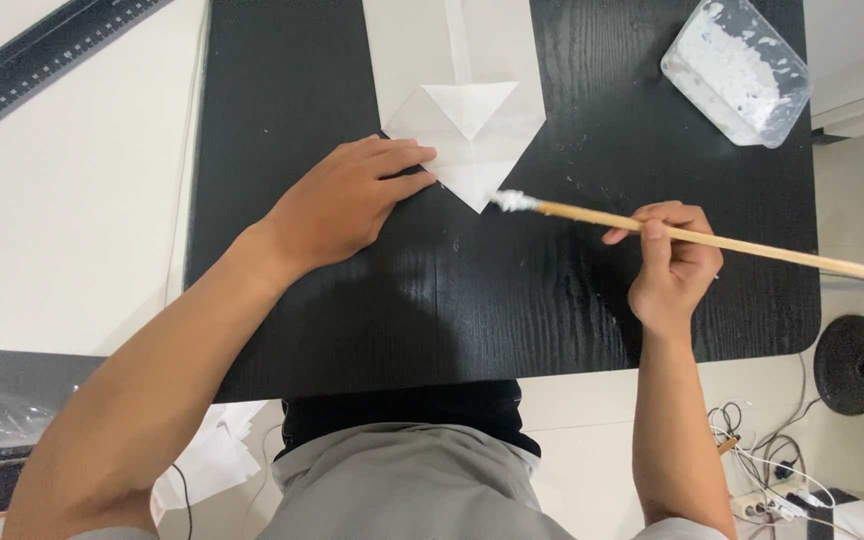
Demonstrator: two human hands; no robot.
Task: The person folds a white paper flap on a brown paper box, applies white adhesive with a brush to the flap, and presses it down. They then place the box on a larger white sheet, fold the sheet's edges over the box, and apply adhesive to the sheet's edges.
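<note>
Right now I see my left hand (347, 200) lying flat on the black table (372, 320), fingers stretched out and held close together, their tips pressing on the left edge of the folded white paper (467, 130). It pins the sheet down rather than pinching it; nothing is held inside the palm. The paper runs from the far edge of the table toward me and ends in a downward point, with a smaller triangular flap folded over its middle. That point sits just to the right of my left fingertips.

My right hand (672, 265) is closed around a long wooden brush (702, 238), thumb and fingers pinching the handle roughly at its middle. The handle sticks out to the right past the hand, tilted slightly down, while the bristle end reaches left. The bristles (514, 201) are loaded with white paste and touch, or very nearly touch, the right side of the paper's tip; I cannot tell which from this angle. So the paper lies between my two hands, held on the left and met by the brush on the right, with the gripping hand itself well apart from the sheet.

Beyond the right hand, near the far right corner of the table, stands a clear plastic tub (737, 70) smeared with white paste. A dark ruler (42, 55) lies on the white surface to the left.
</note>
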